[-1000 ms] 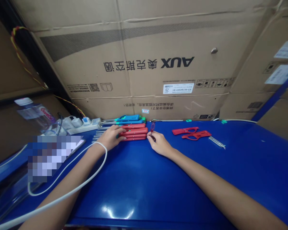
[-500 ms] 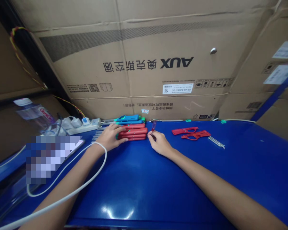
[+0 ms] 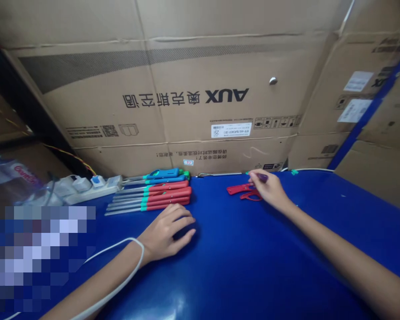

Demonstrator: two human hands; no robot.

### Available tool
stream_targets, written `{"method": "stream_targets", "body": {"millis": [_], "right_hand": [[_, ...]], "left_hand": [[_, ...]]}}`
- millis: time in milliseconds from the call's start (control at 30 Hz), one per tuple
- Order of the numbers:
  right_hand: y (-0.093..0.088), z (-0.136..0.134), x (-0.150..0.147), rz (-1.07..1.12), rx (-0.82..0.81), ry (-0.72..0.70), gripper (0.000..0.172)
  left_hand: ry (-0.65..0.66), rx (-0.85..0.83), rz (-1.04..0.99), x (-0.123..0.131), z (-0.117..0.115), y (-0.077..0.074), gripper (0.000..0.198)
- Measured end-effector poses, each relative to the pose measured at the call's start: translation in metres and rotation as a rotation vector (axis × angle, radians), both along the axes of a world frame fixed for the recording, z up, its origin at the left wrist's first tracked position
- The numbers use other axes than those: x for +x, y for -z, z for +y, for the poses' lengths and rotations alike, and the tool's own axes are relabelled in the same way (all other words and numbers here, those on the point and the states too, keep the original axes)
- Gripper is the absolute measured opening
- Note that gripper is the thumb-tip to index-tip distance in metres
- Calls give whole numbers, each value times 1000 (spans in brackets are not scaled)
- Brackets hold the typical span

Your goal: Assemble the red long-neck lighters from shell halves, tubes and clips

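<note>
While the right grip (image 3: pixel 269 188) pinches a dark-handled tool (image 3: pixel 262 178), red casings (image 3: pixel 237 190) lie partly behind that grip.

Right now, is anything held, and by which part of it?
The right hand holds a purple tool; which part cannot be told. The left hand appears empty.

Cardboard (image 3: pixel 173 66): behind the table (image 3: pixel 226 266).
Lighters (image 3: pixel 169 192): on the table, side by side, before the cardboard.
Power strip (image 3: pixel 104 189): left of the lighters.
Bottle (image 3: pixel 16 173): left of the strip.
Left hand (image 3: pixel 168 231): just before the lighters.
Shells (image 3: pixel 238 190): right of the lighters, well apart.
Right hand (image 3: pixel 270 189): at the shells' right end.
Screwdriver (image 3: pixel 262 177): in the right hand.
</note>
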State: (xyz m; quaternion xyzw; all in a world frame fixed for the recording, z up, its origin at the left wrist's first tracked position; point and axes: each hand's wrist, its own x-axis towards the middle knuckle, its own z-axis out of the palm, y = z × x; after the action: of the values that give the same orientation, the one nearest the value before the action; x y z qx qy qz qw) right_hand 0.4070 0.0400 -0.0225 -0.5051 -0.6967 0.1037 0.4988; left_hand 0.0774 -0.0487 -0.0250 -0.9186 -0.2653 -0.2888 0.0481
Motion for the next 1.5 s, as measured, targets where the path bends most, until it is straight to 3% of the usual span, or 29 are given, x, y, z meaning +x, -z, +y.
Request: {"method": "stream_targets", "body": {"millis": [167, 300, 467, 600, 733, 800, 933, 1067, 1167, 1267, 1367, 1500], "right_hand": [[14, -2, 43, -104, -74, 70, 29], [24, -4, 35, -278, -153, -12, 34], [26, -17, 8, -431, -211, -112, 29], [22, -45, -18, -499, -216, -183, 28], [11, -71, -36, -492, -182, -372, 33], [0, -76, -35, -457, -189, -425, 31], [-16, -74, -17, -464, -312, -358, 26], [-13, -82, -5, -558, -390, -342, 18], [-10, -102, -12, -582, -411, -416, 8], [-19, -117, -22, -582, -452, -528, 9], [-31, -106, -22, -550, -454, -527, 18], [-34, -51, -3, -533, -273, -332, 21]], "left_hand": [[17, -116, 34, 8, 2, 10, 18], [15, -172, 46, 9, 5, 15, 21], [3, -119, 28, 5, 7, 19, 28], [-60, -113, 67, 5, 4, 20, 39], [-96, -194, 133, 9, -2, 19, 48], [-87, -214, 132, 11, -3, 19, 51], [-68, -201, 111, 11, -3, 22, 46], [-80, -202, 51, 12, -3, 25, 42], [-92, -210, 9, 15, -8, 26, 41], [-101, -207, -21, 19, -16, 26, 46], [-64, -211, -44, 21, -22, 26, 41], [-15, -238, -71, 20, -21, 25, 29]]}}
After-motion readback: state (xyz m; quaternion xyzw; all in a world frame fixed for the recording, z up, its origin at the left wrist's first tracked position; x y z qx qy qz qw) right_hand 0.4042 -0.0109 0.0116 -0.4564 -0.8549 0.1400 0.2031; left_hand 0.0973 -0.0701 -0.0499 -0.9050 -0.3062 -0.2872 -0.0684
